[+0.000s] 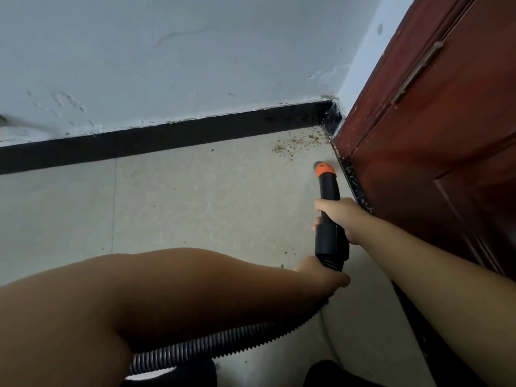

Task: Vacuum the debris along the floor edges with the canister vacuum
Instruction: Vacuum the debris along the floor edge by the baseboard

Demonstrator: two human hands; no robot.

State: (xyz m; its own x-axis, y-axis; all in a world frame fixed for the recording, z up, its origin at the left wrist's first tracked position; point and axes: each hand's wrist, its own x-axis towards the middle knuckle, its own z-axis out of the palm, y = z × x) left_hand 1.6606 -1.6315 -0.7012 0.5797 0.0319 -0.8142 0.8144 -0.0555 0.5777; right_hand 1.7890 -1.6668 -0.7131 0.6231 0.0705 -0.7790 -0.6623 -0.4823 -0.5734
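Observation:
A black vacuum nozzle (329,191) with an orange tip (324,169) points toward the floor corner, its tip close to the dark threshold strip by the door. My right hand (339,217) grips the nozzle's black tube midway. My left hand (321,273) holds the ribbed hose (223,342) where it joins the tube. The hose runs back under my left forearm to the lower left. Brown crumbly debris (296,145) lies scattered in the corner, a short way beyond the tip. A few specks (289,250) sit on the tile beside the tube. The canister is out of sight.
A black skirting board (167,139) runs along the pale wall (195,65). A red-brown wooden door (435,135) closes off the right side, with a speckled dark strip (353,180) at its foot. Beige floor tiles (181,205) stretch left. Dark shapes (335,372) sit at the bottom edge.

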